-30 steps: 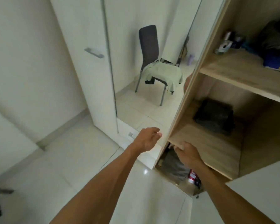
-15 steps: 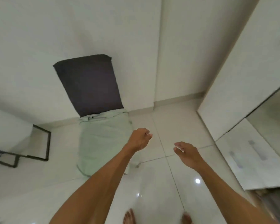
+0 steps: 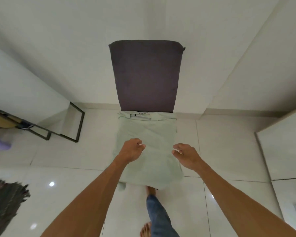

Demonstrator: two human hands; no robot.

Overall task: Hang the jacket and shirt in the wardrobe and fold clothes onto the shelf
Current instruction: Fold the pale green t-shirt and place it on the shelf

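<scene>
A pale green garment (image 3: 148, 134) lies spread flat over the seat of a chair with a dark backrest (image 3: 145, 76), its collar and label toward the backrest and its lower edge hanging off the front. Above the garment's left side hovers my left hand (image 3: 132, 150), fingers loosely curled and holding nothing. My right hand (image 3: 186, 155) hangs over the garment's right edge with its fingers apart and empty. Neither hand touches the cloth as far as I can tell.
A white wardrobe panel (image 3: 284, 151) with a handle stands at the right. A black metal frame (image 3: 75, 124) sits on the floor at left, and a dark fringed cloth (image 3: 5, 206) lies at lower left. White tiled floor surrounds the chair; my feet stand just before it.
My view has swung from the open wardrobe shelves round to the chair, which is now straight ahead. Both hands have moved forward over the green garment, still empty.
</scene>
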